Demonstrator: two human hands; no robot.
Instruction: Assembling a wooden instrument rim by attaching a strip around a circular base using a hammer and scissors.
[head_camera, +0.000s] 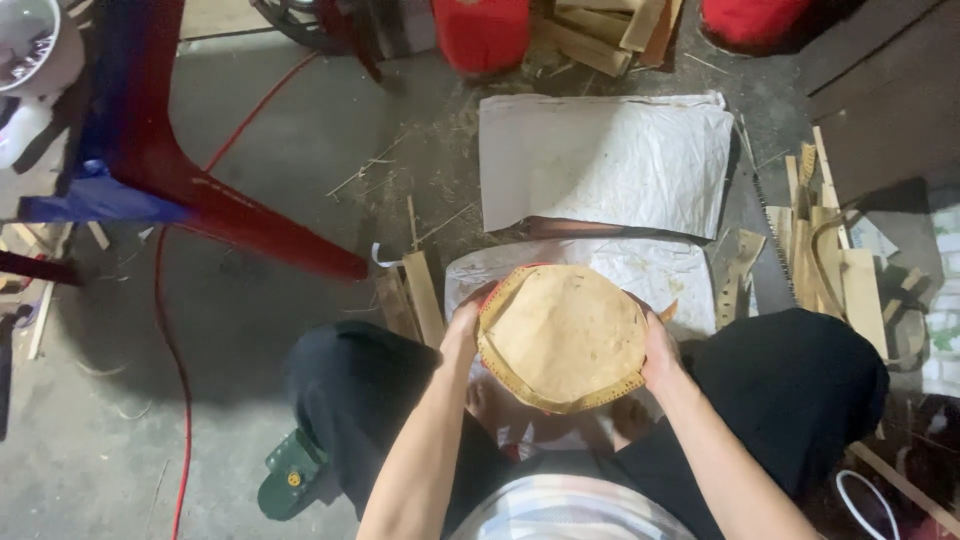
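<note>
Resting on a grey concrete floor, white sacks lie flat.

dim, uneven light from above — soft shadows, corners dark, slight blur and wide-angle bending.

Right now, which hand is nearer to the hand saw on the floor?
Right. The right hand holds the round disc on the side toward the saw; the left hand holds the opposite edge.

My wear: black trousers, pale plaid shirt, green sandal, arms bare, no sleeves.
</note>
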